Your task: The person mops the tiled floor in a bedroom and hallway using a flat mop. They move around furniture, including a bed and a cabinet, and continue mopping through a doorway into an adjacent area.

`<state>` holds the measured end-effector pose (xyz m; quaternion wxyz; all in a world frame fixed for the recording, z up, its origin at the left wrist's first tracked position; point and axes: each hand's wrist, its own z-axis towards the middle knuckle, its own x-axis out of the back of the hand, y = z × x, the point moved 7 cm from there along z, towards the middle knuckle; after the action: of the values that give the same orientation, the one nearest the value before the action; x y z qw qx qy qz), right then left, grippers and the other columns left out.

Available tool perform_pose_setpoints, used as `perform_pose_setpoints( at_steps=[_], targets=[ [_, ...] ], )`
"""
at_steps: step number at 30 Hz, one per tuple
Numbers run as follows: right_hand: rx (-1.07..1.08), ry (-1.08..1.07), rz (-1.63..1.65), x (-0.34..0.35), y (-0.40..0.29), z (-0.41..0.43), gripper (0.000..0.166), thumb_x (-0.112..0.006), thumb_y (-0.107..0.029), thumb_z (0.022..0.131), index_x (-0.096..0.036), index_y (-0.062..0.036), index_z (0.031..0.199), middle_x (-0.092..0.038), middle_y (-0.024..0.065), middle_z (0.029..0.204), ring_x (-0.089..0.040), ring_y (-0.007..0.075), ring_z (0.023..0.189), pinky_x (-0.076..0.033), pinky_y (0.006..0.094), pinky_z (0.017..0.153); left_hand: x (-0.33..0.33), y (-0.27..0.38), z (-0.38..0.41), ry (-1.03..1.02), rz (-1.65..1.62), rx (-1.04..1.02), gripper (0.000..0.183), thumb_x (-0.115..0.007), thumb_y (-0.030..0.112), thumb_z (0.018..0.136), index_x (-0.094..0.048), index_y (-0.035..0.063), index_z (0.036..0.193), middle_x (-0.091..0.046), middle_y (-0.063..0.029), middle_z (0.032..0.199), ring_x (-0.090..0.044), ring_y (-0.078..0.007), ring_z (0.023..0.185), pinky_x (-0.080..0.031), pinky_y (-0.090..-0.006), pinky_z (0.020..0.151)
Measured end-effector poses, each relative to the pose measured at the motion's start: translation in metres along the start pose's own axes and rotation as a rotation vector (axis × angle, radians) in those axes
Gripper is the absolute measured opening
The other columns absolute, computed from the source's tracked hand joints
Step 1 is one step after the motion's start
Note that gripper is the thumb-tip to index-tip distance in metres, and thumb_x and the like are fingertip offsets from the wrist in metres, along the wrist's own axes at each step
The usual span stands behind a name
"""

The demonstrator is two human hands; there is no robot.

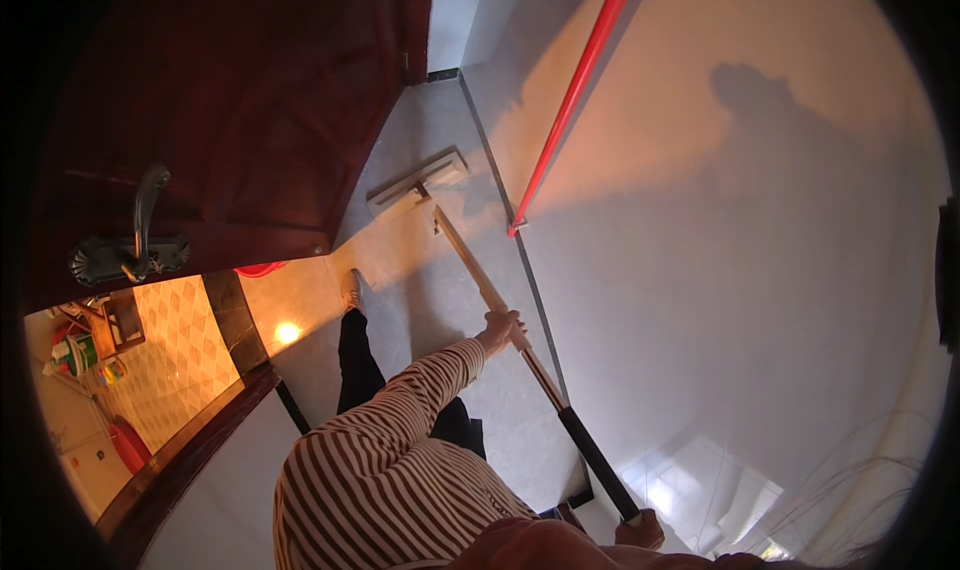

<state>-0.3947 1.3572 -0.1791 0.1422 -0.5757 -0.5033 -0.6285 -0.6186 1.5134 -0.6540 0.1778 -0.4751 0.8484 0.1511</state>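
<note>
A flat mop's pole point(471, 266) runs diagonally down to the right from near its wide, pale mop head point(450, 171), which lies on the grey tiled floor. My left hand point(502, 332), at the end of a brown-and-white striped sleeve, is closed around the middle of the pole. Low on the right, my right hand point(639, 529) grips the end of the black handle section point(598, 461). One shoe point(352, 289) shows on the floor left of the pole.
A dark red wooden door point(247, 120) with a metal lever handle point(142, 225) stands on the left. Beyond the doorway are a patterned tiled floor point(161, 345) and buckets. A red pole point(574, 97) rises beside the white wall point(712, 292) on the right.
</note>
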Motion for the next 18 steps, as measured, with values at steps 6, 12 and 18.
perform_pose_setpoints(
  at_steps=[6,12,18],
  targets=[
    [0.237,0.436,0.172,0.045,-0.073,0.071,0.005,-0.058,-0.007,0.059,-0.055,-0.0088,0.061,-0.053,0.0115,0.053,-0.053,0.0335,0.052,-0.039,0.0424,0.046,-0.076,0.05,0.021,-0.21,-0.051,-0.081,0.024,-0.049,0.006,0.079,-0.032,0.0013,0.095,-0.043,-0.0109,0.082,-0.052,-0.0208,0.073,-0.054,-0.0415,0.068],
    [0.431,0.222,0.444,0.091,-0.115,0.137,0.026,-0.074,-0.011,0.055,-0.061,-0.0056,0.078,-0.057,0.0081,0.059,-0.054,0.022,0.049,-0.042,0.0321,0.047,-0.127,0.11,0.03,-0.29,-0.064,-0.158,0.018,-0.045,0.011,0.079,-0.035,-0.0001,0.089,-0.045,-0.0121,0.081,-0.054,-0.0226,0.07,-0.054,-0.0416,0.068],
    [0.324,0.144,1.127,0.198,-0.125,0.131,0.013,-0.06,-0.008,0.073,-0.06,0.0007,0.083,-0.052,0.0044,0.056,-0.041,0.0091,0.035,-0.03,0.0203,0.031,-0.159,0.144,-0.002,-0.265,-0.174,-0.116,0.016,-0.044,0.016,0.083,-0.035,0.0042,0.09,-0.048,-0.0101,0.078,-0.055,-0.0219,0.069,-0.053,-0.0379,0.064]
  ],
)
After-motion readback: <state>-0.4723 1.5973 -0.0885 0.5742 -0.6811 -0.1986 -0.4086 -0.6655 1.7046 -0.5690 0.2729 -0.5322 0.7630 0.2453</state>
